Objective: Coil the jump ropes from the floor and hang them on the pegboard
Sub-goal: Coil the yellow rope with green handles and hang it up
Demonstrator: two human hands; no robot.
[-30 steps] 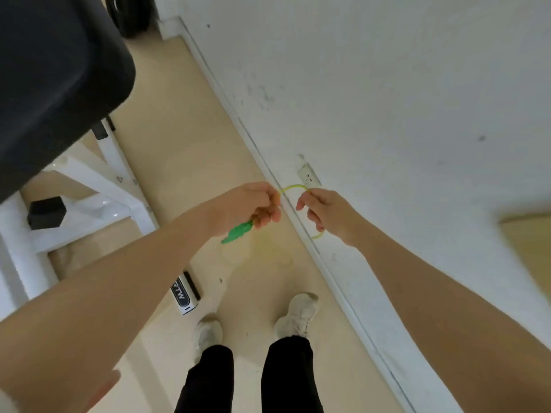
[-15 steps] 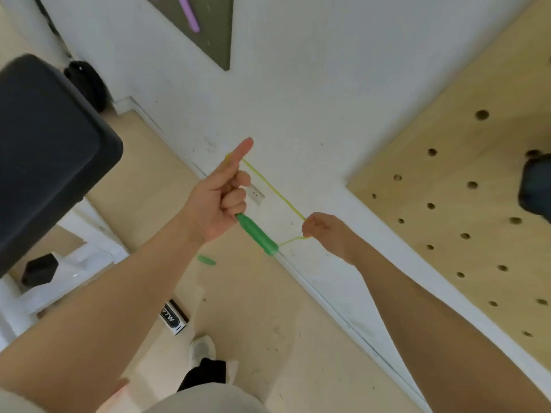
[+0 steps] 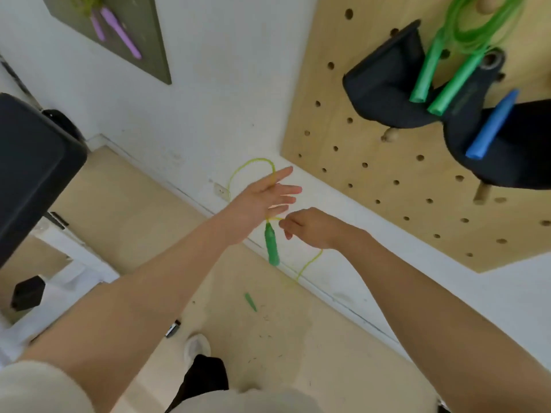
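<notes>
While one green rope (image 3: 474, 28) is already hanging on the pegboard (image 3: 372, 174) at upper right, the flat-fingered left hand (image 3: 262, 198) is carrying yellow cord (image 3: 253, 165) loops; the right hand (image 3: 310, 228) is pinching it, one handle (image 3: 250, 302) lying below.

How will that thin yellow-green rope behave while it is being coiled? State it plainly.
Probably floppy: the rope arcs loosely above the left hand and sags below the right hand. Likely light, being thin. Its green handle dangles and may swing.

Single head-worn wide view, looking steeply down, close over both forearms, facing floor (image 3: 125, 204) and wall (image 3: 223, 93)
</notes>
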